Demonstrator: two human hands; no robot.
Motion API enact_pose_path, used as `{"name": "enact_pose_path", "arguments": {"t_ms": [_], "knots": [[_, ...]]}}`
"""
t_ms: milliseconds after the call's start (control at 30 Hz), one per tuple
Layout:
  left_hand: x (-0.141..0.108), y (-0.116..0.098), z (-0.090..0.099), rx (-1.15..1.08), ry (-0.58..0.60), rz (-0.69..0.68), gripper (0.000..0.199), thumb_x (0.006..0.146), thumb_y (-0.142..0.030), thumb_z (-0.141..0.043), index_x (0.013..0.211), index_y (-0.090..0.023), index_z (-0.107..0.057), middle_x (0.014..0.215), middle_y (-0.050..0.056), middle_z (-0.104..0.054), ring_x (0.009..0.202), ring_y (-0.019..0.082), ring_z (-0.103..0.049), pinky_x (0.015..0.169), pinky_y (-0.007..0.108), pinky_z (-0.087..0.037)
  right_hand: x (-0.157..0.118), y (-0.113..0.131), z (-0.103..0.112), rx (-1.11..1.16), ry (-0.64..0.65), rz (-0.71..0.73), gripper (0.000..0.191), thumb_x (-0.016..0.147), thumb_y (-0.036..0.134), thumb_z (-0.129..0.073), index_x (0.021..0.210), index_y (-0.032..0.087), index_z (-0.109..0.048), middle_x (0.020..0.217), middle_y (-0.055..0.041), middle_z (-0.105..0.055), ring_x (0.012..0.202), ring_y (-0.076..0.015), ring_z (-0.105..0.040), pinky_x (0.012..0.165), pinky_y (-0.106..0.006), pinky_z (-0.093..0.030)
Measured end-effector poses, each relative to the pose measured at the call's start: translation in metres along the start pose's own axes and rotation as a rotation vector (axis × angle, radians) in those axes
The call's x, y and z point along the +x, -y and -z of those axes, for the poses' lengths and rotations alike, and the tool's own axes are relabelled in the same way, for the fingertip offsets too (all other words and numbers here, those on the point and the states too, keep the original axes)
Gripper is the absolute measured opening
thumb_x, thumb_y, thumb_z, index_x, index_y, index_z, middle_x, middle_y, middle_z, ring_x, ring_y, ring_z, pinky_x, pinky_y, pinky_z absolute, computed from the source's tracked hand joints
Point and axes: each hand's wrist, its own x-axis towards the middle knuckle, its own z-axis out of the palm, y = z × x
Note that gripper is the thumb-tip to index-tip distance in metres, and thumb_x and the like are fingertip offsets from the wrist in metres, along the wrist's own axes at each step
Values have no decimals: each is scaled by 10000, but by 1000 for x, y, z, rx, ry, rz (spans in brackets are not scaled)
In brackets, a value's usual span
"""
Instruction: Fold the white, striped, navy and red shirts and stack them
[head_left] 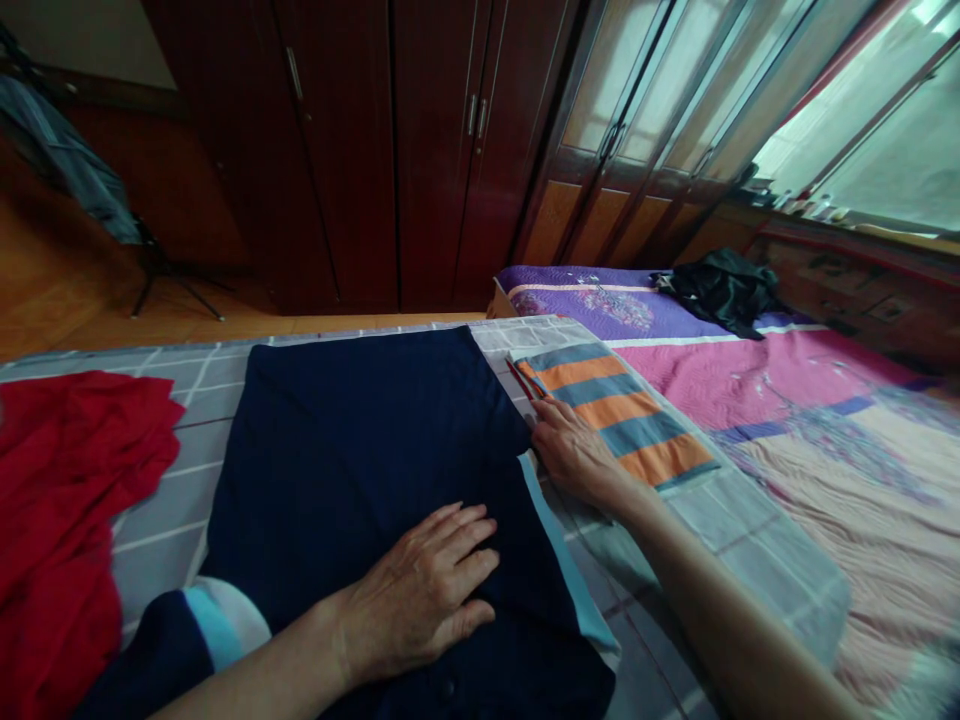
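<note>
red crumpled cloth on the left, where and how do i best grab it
Likely best: pinch a raised fold of the crumpled red cloth near its right edge, coming from the right and above; it lies rumpled in loose ridges there, and that side faces the left hand.

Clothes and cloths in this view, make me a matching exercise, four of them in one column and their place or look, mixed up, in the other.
1. red cloth
2. folded cloth
3. black cloth
4. navy garment

A. heaped on the purple and pink bedspread
B. spread out under the left hand
C. rumpled, at the left edge of the view
D. striped in orange and grey

Pairs: 1-C, 2-D, 3-A, 4-B
</note>
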Motion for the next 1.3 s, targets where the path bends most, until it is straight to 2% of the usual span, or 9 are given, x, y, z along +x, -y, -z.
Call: {"name": "enact_pose_path", "arguments": {"t_ms": [100,200,367,533,667,867,1067,1200,1300], "knots": [[1,0,0,-8,-3,10,386,883,-326,-554,1234,-172,-520,1351,126,-506,1321,265,-372,1080,472,-338,-4,-5,2,90,-30,-15,214,874,111,-433,949,153,-630,1264,-139,-498,1220,-250,-422,989,-407,-412],[2,0,1,2,-2,8,410,876,-314,-566,1256,-169,-510,1360,125,-498,1326,271,-362,1082,487,-331,-7,-1,2,172,-5,51,223,891,161,-453,1040,184,-617,1338,-110,-450,1274,-244,-371,1033,-431,-374],[4,-1,2,54,19,-4,472,866,-271,-573,1310,-153,-466,1390,136,-463,1343,287,-330,1078,513,-327,-8,-3,-3,114,7,41,164,881,167,-466,844,167,-627,1325,-116,-474,1302,-277,-331,1062,-471,-331],[5,-2,1,58,8,-11,459,866,-281,-579,1298,-163,-480,1372,124,-488,1328,279,-360,1086,511,-317,-10,-1,-5,182,15,65,171,888,270,-517,988,177,-620,1322,-124,-480,1294,-271,-346,1052,-471,-342],[5,-2,1,61,12,-24,441,869,-299,-578,1282,-169,-495,1369,110,-495,1326,273,-363,1095,499,-308,-10,5,-5,260,13,30,91,866,246,-553,883,172,-603,1310,-125,-494,1288,-265,-360,1051,-453,-341],[4,-1,0,100,29,-40,434,879,-282,-557,1293,-178,-480,1378,97,-487,1332,263,-355,1098,485,-307,-6,7,-13,404,-19,-38,150,913,259,-484,869,179,-603,1271,-136,-524,1259,-244,-402,1028,-440,-364],[5,-2,-1,117,8,-35,429,860,-263,-580,1272,-177,-499,1362,101,-502,1319,271,-375,1087,487,-326,-4,12,-24,409,-81,-83,42,805,192,-608,820,182,-571,1277,-154,-509,1243,-283,-415,1002,-470,-375],[5,-2,-1,104,-2,-27,409,883,-298,-555,1272,-185,-501,1366,90,-500,1321,261,-374,1093,477,-324,-3,14,-29,418,-171,-142,58,829,184,-571,772,189,-567,1195,-143,-556,1170,-263,-483,960,-441,-410],[4,-2,-1,89,-3,-28,400,908,-342,-517,1279,-192,-496,1375,77,-493,1326,250,-367,1100,464,-317,-3,13,-31,437,-179,-109,56,851,236,-571,826,189,-589,1192,-139,-557,1170,-252,-485,963,-431,-410]]}}
